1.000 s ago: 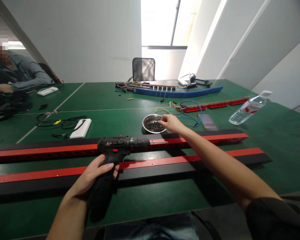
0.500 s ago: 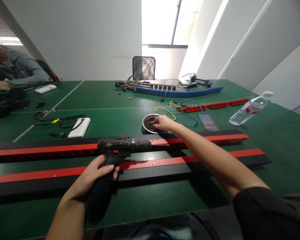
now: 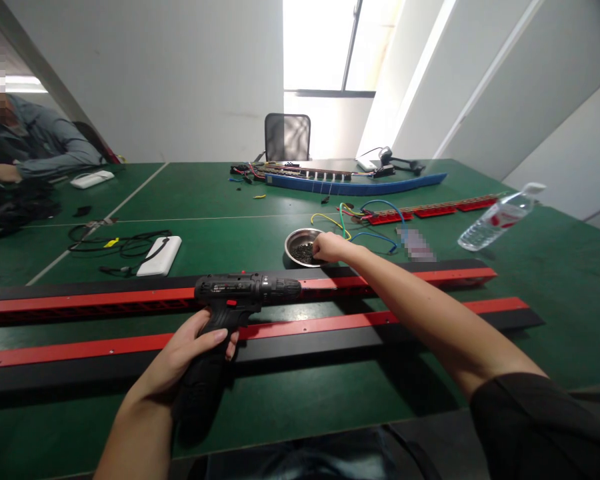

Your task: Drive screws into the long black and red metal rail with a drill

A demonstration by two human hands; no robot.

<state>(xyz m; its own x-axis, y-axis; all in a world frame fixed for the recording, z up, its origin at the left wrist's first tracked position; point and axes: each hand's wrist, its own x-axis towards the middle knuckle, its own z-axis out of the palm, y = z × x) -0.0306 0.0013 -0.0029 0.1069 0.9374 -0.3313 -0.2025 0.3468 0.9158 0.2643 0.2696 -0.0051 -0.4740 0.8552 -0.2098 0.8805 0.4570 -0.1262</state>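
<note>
My left hand (image 3: 195, 347) is wrapped round the handle of a black power drill (image 3: 245, 289), whose bit points right above the red and black bars. Over the right side of a round metal bowl (image 3: 291, 252) is my right hand (image 3: 331, 247), its fingers pressed together. Whatever those fingers hold is hidden. Small dark pieces (image 3: 303, 253) lie in the bowl. Two long bars, a far one (image 3: 420, 275) and a near one (image 3: 330, 324), run across the table on either side of the drill's front.
A white power bank (image 3: 161, 256) with a black cable lies left. Coloured wires (image 3: 344, 223), a red strip (image 3: 435, 211) and a tilted clear bottle (image 3: 497, 219) are at right. Behind is a long blue piece (image 3: 360, 187). A person (image 3: 55, 137) sits at far left.
My right hand has shifted slightly right within the bowl area, showing more of the dark pieces. The drill and my left hand have hardly moved.
</note>
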